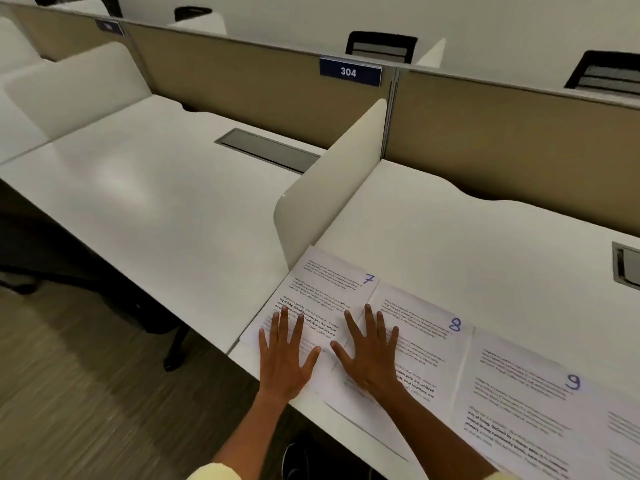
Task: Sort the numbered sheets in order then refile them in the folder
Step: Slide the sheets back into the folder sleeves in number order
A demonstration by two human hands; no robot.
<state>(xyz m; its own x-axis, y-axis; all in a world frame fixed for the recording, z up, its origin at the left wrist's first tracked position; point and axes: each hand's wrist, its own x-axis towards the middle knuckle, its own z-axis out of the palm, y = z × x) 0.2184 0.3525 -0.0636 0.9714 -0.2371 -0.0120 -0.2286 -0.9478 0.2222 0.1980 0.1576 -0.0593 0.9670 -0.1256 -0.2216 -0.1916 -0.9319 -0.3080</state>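
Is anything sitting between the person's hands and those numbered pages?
Nothing visible. The left hand lies flat on the sheet marked 7, and the right hand lies flat on the sheet marked 8. The sheet marked 9 lies uncovered beside them. No folder is in view.

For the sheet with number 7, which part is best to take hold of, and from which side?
Probably the near edge of sheet 7, from the person's side. The sheet lies flat, the divider blocks its far left, sheet 8 adjoins its right, and the near edge reaches the desk front. The left hand rests flat there.
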